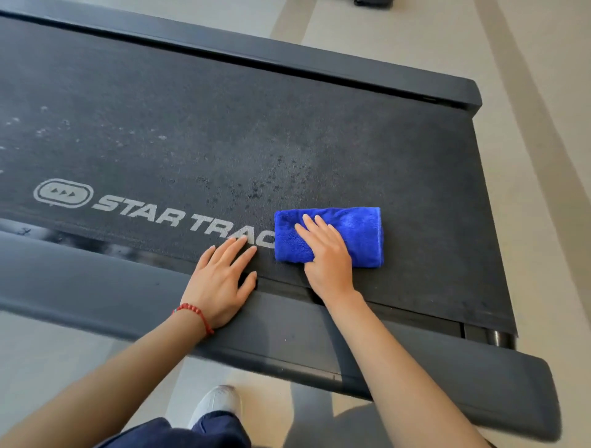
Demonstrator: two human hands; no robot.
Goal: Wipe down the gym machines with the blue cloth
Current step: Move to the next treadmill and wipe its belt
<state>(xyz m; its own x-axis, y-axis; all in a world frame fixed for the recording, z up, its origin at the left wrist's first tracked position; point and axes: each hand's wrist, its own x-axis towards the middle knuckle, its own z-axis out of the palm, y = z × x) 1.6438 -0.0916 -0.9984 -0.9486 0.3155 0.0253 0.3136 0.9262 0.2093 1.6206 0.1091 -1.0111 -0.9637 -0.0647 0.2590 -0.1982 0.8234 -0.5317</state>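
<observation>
The white lettering printed on the black textured treadmill belt (243, 128) reads "STAR TRAC" before the folded bright blue plush cloth (358, 233) covers the rest, and the left end of the treadmill runs out of view. A dark object at the top edge (372, 2) is cut off too short to identify. The part of the cloth under the right hand (326, 255) is hidden, as is the palm's contact with it.

The cloth is folded into a thick rectangle with a stitched hem along its right edge, lying flat on the belt near the near side, close to the rear roller end. The right hand lies flat on its left half — fingers straight and together, pressing down, the thumb tucked at the cloth's near edge. The left hand (220, 281) is spread open, fingers on the belt just beside the cloth without touching it, the heel on the dark grey plastic side rail (96, 281). A red beaded bracelet (193, 311) circles that wrist.

Dark wet speckles dot the belt beyond the cloth — paler marks lie farther left. A metal roller end (499, 337) shows at the belt's rear corner. Below, a white shoe (217, 404) and dark blue trouser leg (192, 431) stand on the pale beige floor (415, 35).
</observation>
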